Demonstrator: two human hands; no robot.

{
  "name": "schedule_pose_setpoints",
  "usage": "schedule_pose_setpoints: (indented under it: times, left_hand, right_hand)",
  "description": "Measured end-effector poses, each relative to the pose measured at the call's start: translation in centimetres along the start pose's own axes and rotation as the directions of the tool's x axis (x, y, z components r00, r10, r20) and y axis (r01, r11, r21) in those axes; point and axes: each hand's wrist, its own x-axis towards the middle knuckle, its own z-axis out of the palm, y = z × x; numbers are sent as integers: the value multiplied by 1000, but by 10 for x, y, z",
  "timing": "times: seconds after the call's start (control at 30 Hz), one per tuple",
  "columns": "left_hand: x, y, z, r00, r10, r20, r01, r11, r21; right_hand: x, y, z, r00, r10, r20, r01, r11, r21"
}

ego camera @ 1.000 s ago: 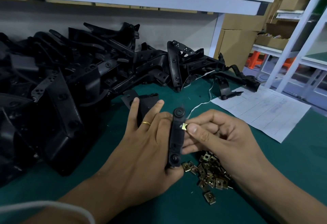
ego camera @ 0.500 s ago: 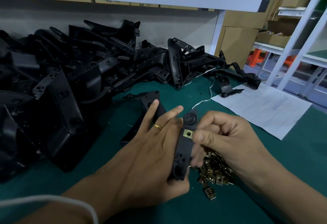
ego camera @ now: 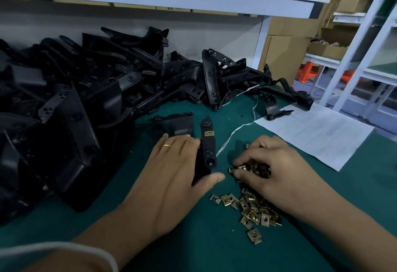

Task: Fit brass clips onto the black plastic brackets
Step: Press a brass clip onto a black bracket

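Bracket (ego camera: 208,149) held in left hand (ego camera: 171,177); right hand (ego camera: 270,170) fingers among clips (ego camera: 255,207).

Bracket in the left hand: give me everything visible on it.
The bracket is a narrow black plastic strip, matte, standing roughly upright above the green mat. A round boss tops it; holes show lower down. One brass clip sits fitted near its upper end. The left hand grips its lower part, thumb across the base. The right hand is apart from it, on the loose clips.

A heap of black brackets (ego camera: 90,108) blocks the table's (ego camera: 214,248) left and back edges, while the near edge, apparently bare, leaves room beside loose brass clips (ego camera: 255,209).
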Motion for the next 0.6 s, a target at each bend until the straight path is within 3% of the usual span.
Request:
schedule_pose_setpoints:
  times: [0.27,0.6]
  left_hand:
    - [3,-5,6,996,4,87,-9,998,57]
    - [4,-6,6,995,24,92,-30,997,65]
  right_hand:
    - [2,1,-4,999,30,18,-30,1000,-2]
    - [2,1,1,1000,6,21,-4,998,-60]
